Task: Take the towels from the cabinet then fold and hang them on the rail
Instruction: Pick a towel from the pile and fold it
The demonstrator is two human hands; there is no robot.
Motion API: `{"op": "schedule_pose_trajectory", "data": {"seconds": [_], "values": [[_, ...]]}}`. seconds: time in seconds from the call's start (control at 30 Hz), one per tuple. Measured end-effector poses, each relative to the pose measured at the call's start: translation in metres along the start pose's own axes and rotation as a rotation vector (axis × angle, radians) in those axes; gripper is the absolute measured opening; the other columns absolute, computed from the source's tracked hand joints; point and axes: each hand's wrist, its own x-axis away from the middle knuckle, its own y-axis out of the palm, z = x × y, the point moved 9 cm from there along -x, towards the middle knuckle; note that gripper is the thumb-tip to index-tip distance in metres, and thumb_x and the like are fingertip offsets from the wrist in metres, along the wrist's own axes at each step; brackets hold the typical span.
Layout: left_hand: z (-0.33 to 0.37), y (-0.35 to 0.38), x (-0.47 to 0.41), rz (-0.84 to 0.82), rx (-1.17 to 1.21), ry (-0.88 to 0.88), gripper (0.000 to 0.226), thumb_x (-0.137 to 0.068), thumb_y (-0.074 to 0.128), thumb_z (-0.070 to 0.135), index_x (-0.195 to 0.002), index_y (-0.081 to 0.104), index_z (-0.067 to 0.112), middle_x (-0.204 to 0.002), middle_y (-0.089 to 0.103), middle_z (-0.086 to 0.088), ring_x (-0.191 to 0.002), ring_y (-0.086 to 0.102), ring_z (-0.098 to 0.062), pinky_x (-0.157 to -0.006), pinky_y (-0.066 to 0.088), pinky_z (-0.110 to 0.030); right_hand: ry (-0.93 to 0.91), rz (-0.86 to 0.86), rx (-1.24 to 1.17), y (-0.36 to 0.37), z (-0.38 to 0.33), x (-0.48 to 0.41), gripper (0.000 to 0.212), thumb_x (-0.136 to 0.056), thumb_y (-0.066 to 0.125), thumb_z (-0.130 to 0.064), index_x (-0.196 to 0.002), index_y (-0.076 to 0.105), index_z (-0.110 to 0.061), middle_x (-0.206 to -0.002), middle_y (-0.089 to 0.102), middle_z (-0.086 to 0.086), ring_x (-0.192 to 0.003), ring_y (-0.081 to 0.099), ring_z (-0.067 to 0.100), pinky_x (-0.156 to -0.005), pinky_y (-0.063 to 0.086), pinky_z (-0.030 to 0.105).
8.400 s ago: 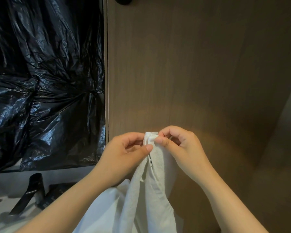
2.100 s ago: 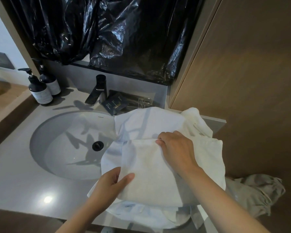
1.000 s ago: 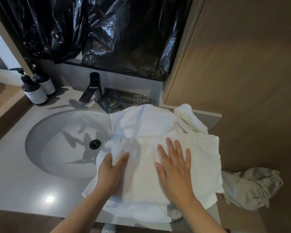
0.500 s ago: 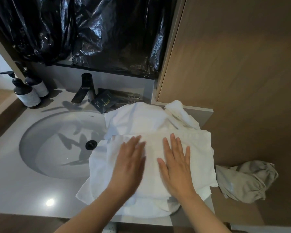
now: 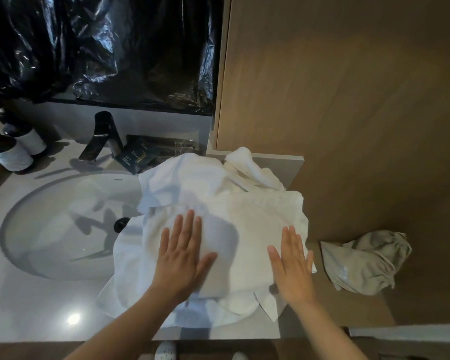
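Observation:
A folded white towel lies on top of a loose pile of white towels on the right end of the grey counter, partly over the sink. My left hand presses flat on the towel's left half, fingers straight. My right hand lies flat on its right edge, fingers straight too. No rail is in view.
The round sink with a black drain sits at left, a black tap behind it. Two dark pump bottles stand at far left. A wooden cabinet door fills the right. A crumpled beige cloth lies lower right.
Both hands were close together in the middle of the towel half a second ago. They have slid apart, the right hand out to the towel's right edge, flattening it.

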Motion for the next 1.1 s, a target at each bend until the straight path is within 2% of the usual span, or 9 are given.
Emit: {"op": "schedule_pose_trajectory", "data": {"seconds": [0.1,0.2,0.3,0.37,0.43,0.53,0.77,0.93,1.1], "values": [[0.008,-0.014,0.001,-0.014,0.090,-0.046,0.087,-0.083,-0.005,0.076,-0.147,-0.028,0.022,-0.153,-0.038,0.003,-0.144,-0.030,-0.021,-0.121,-0.006,-0.047,0.109,-0.065,-0.089,-0.007,0.026,-0.005,0.070,-0.097,0.015,-0.062,-0.157,-0.002,-0.029,-0.163,-0.005,-0.009,-0.151,-0.007,0.015,-0.121,-0.002,0.046],[0.023,-0.043,0.000,0.086,0.200,-0.067,0.081,-0.091,0.013,0.067,-0.156,-0.003,0.020,-0.161,-0.021,0.002,-0.149,-0.016,-0.021,-0.122,-0.002,-0.045,0.153,-0.042,-0.425,-0.020,0.040,-0.005,0.052,-0.101,0.033,-0.051,-0.148,0.031,-0.030,-0.147,0.043,-0.011,-0.140,0.037,0.020,-0.106,0.035,0.035],[0.055,-0.077,-0.007,0.232,0.233,0.055,0.067,-0.099,0.024,0.055,-0.155,0.017,0.018,-0.163,0.000,-0.002,-0.151,0.000,-0.022,-0.122,0.006,-0.046,0.192,0.004,-0.590,-0.031,0.044,-0.005,0.042,-0.100,0.044,-0.045,-0.141,0.042,-0.032,-0.125,0.047,-0.024,-0.127,0.044,0.008,-0.097,0.035,0.027],[0.082,-0.093,-0.013,0.294,0.214,0.187,0.060,-0.096,0.042,0.043,-0.146,0.041,0.010,-0.158,0.026,-0.013,-0.146,0.025,-0.034,-0.117,0.024,-0.055,0.259,0.015,-0.648,-0.035,0.049,-0.009,0.043,-0.098,0.051,-0.043,-0.136,0.049,-0.023,-0.125,0.049,-0.021,-0.124,0.048,0.009,-0.096,0.040,0.028],[0.109,-0.099,-0.015,0.345,0.172,0.327,0.044,-0.091,0.061,0.028,-0.127,0.059,0.002,-0.141,0.049,-0.021,-0.128,0.048,-0.040,-0.102,0.041,-0.058,0.286,0.013,-0.692,-0.040,0.052,-0.013,0.028,-0.095,0.055,-0.040,-0.110,0.064,-0.018,-0.109,0.066,-0.009,-0.104,0.061,0.013,-0.077,0.046,0.027],[0.127,-0.090,-0.018,0.326,0.172,0.391,0.033,-0.087,0.070,0.018,-0.115,0.066,0.001,-0.129,0.059,-0.021,-0.115,0.058,-0.038,-0.093,0.049,-0.053,0.324,0.026,-0.708,-0.054,0.060,-0.015,0.027,-0.092,0.060,-0.038,-0.075,0.060,-0.017,-0.073,0.062,-0.005,-0.072,0.058,0.013,-0.059,0.038,0.025],[0.127,-0.062,-0.027,0.188,0.125,0.300,0.042,-0.095,0.057,0.034,-0.128,0.060,0.010,-0.144,0.049,-0.012,-0.136,0.042,-0.031,-0.115,0.026,-0.053,0.291,-0.041,-0.831,-0.073,0.064,-0.009,0.034,-0.091,0.067,-0.029,-0.064,0.051,-0.015,-0.051,0.052,-0.010,-0.047,0.047,0.005,-0.044,0.034,0.016],[0.135,-0.066,-0.020,0.152,0.197,0.305,0.041,-0.093,0.055,0.044,-0.123,0.065,0.018,-0.148,0.046,-0.004,-0.141,0.036,-0.025,-0.119,0.019,-0.050,0.268,-0.099,-0.978,-0.090,0.041,0.002,0.027,-0.092,0.065,-0.029,-0.088,0.069,-0.002,-0.086,0.070,0.018,-0.075,0.061,0.024,-0.069,0.042,0.034],[0.150,-0.089,-0.001,0.159,0.471,0.326,0.036,-0.087,0.057,0.053,-0.107,0.068,0.026,-0.116,0.066,0.011,-0.106,0.059,-0.005,-0.098,0.049,-0.028,0.096,-0.185,-0.991,-0.126,-0.001,0.010,0.023,-0.089,0.066,-0.034,-0.081,0.071,-0.013,-0.079,0.068,0.009,-0.073,0.062,0.021,-0.070,0.047,0.036]]}}
